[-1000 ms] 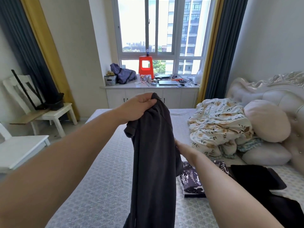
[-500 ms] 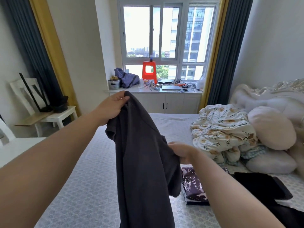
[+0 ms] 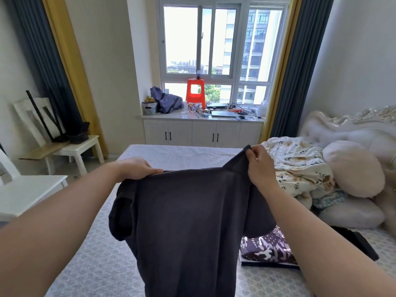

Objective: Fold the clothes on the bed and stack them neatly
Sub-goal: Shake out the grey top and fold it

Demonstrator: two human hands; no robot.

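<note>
A dark grey T-shirt [image 3: 186,221] hangs spread in the air above the bed [image 3: 85,264]. My left hand [image 3: 137,169] grips its left shoulder. My right hand [image 3: 260,163] pinches the right shoulder a little higher. Both short sleeves droop at the sides, and the hem runs out of view below. Behind the shirt's right sleeve lies a folded dark patterned garment [image 3: 267,249] on the bed, partly hidden by my right forearm. A black garment [image 3: 355,243] lies to its right.
A floral quilt [image 3: 297,168] and pink pillows [image 3: 351,168] are bunched at the padded headboard on the right. White chairs [image 3: 27,187] stand left of the bed. A window counter [image 3: 201,117] with an orange stool and clutter is beyond the bed's far edge.
The shirt went from hanging bunched under my left hand to being spread wide. My right hand rose and moved right with the other shoulder; my left hand dropped lower.
</note>
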